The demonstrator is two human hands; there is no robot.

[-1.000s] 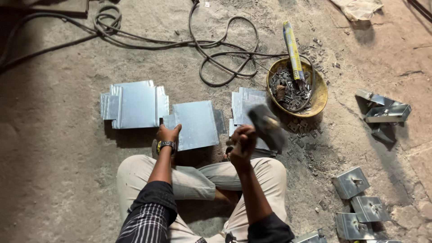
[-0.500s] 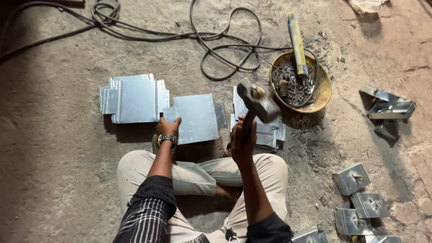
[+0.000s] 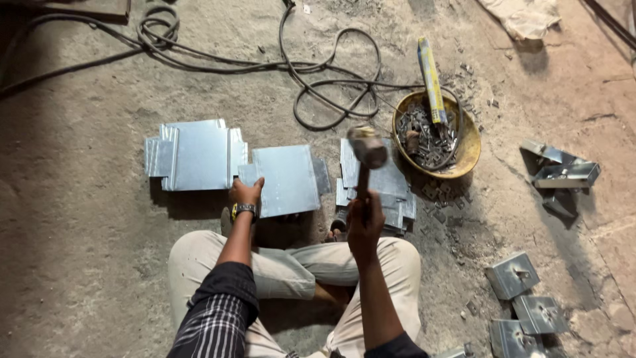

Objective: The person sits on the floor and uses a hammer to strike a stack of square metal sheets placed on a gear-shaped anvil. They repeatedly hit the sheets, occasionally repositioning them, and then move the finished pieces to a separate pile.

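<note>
My right hand (image 3: 366, 222) grips the hammer (image 3: 366, 147), head raised mid-frame, handle pointing up the picture. The metal sheet (image 3: 286, 180) lies just left of it, and my left hand (image 3: 246, 194) presses its near-left corner.

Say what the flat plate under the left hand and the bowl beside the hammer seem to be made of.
Plate: probably galvanised sheet steel, a thin, flat piece with a dull silver-blue sheen.
Bowl: possibly plastic or painted metal, with a yellow, grimy, matte rim; it holds small grey metal scraps.
</note>
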